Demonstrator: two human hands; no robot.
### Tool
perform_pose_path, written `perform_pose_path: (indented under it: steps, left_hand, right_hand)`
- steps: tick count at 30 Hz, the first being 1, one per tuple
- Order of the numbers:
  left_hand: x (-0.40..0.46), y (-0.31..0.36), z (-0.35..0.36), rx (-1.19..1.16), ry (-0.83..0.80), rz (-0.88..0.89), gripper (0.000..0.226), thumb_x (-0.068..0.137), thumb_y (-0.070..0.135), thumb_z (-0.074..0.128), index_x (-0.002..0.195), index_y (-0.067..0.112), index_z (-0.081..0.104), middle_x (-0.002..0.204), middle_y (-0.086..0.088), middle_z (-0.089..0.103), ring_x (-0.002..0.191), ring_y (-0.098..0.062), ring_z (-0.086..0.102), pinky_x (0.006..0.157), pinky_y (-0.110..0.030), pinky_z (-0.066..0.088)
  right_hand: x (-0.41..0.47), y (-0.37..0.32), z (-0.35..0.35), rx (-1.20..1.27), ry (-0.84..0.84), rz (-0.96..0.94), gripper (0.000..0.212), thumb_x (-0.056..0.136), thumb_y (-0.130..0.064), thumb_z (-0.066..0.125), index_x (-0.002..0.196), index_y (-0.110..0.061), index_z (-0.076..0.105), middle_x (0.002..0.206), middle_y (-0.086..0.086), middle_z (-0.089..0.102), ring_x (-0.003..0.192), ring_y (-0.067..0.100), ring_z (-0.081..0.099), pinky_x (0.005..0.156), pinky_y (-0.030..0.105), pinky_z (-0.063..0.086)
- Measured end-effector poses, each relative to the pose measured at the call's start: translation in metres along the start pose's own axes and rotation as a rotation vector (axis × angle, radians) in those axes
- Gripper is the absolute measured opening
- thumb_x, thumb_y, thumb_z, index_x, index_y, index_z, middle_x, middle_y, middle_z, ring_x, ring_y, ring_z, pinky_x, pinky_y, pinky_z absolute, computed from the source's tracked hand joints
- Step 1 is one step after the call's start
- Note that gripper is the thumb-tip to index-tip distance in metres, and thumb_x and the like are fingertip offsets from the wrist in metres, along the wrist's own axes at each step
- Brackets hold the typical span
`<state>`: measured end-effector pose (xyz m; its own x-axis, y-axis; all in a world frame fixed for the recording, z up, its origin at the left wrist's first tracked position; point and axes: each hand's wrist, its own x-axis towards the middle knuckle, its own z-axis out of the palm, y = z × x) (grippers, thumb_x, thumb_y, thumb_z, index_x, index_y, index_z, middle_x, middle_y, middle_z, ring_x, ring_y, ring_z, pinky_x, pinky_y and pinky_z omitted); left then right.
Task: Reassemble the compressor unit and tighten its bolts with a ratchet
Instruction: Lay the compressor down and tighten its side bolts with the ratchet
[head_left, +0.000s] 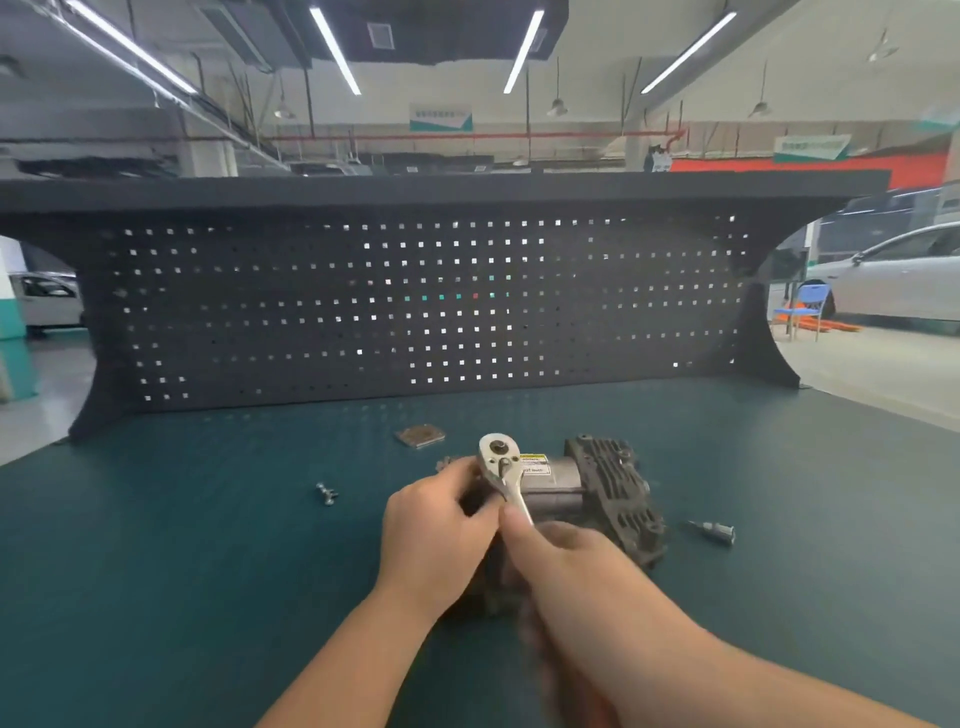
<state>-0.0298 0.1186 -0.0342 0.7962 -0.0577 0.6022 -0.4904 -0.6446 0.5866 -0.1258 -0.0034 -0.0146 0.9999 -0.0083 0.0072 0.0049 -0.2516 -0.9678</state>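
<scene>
I'm looking down at the green bench top (208, 545), and the compressor (582, 499) lies near its middle, right in front of me, with its dark ribbed end (618, 488) pointing to the right and a yellow label (534, 460) on the silver body. My right hand (566, 566) is wrapped round the handle of the ratchet (501, 467), thumb pressed along the shaft; the round head of the tool sits up over the left end of the compressor. My left hand (434, 530) is curled against that same left end, fingers bent round the part under the ratchet head, though what exactly they hold is hidden behind the tool. The lower edge of my right hand is blurred.

Loose on the bench: a small bolt (327, 492) well to the left, a socket bit (716, 531) just right of the ribbed end, and a flat square plate (420, 435) behind the compressor. A black pegboard (415, 301) stands along the back of the bench, and a white car (898, 280) is parked beyond it on the right.
</scene>
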Motion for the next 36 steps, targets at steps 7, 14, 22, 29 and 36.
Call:
perform_pose_path:
  steps: [7, 14, 22, 29, 36]
  left_hand:
    - [-0.007, 0.014, -0.010, 0.031, 0.039, 0.068, 0.023, 0.082, 0.040, 0.071, 0.104, 0.035, 0.069, 0.095, 0.018, 0.071, 0.093, -0.005, 0.063, 0.083, -0.028, 0.052]
    - [-0.007, 0.015, -0.006, 0.097, 0.107, 0.050, 0.013, 0.081, 0.039, 0.068, 0.078, 0.028, 0.063, 0.073, 0.012, 0.068, 0.074, -0.011, 0.061, 0.068, -0.028, 0.048]
    - [-0.006, 0.014, -0.005, 0.109, 0.097, 0.033, 0.017, 0.083, 0.041, 0.065, 0.079, 0.024, 0.063, 0.075, 0.009, 0.069, 0.075, -0.014, 0.062, 0.069, -0.032, 0.050]
    - [-0.006, 0.014, -0.005, 0.101, 0.117, 0.067, 0.016, 0.085, 0.039, 0.065, 0.076, 0.025, 0.062, 0.071, 0.011, 0.068, 0.071, -0.012, 0.059, 0.063, -0.026, 0.043]
    - [-0.007, 0.014, -0.005, 0.096, 0.130, 0.068, 0.015, 0.084, 0.040, 0.066, 0.077, 0.027, 0.064, 0.072, 0.012, 0.067, 0.072, -0.012, 0.059, 0.061, -0.025, 0.038]
  right_hand:
    - [-0.015, -0.027, -0.041, -0.006, 0.006, 0.100, 0.051, 0.091, -0.060, 0.044, 0.060, -0.019, 0.049, 0.040, 0.002, 0.039, 0.027, 0.017, 0.032, 0.036, 0.019, 0.034]
    - [-0.010, -0.024, -0.036, -0.007, -0.118, 0.140, 0.056, 0.089, -0.063, 0.045, 0.051, -0.022, 0.043, 0.041, 0.003, 0.037, 0.027, 0.017, 0.031, 0.036, 0.018, 0.033]
    - [-0.005, -0.018, -0.032, -0.072, -0.104, 0.128, 0.057, 0.091, -0.061, 0.044, 0.048, -0.024, 0.043, 0.041, 0.003, 0.037, 0.026, 0.017, 0.031, 0.036, 0.018, 0.033]
    - [-0.009, -0.018, -0.032, -0.064, -0.079, 0.116, 0.055, 0.089, -0.061, 0.044, 0.047, -0.024, 0.044, 0.041, 0.003, 0.036, 0.026, 0.016, 0.029, 0.035, 0.017, 0.031]
    - [-0.007, -0.020, -0.031, -0.102, -0.080, 0.114, 0.056, 0.090, -0.061, 0.043, 0.048, -0.025, 0.043, 0.041, 0.003, 0.038, 0.026, 0.017, 0.031, 0.035, 0.018, 0.033]
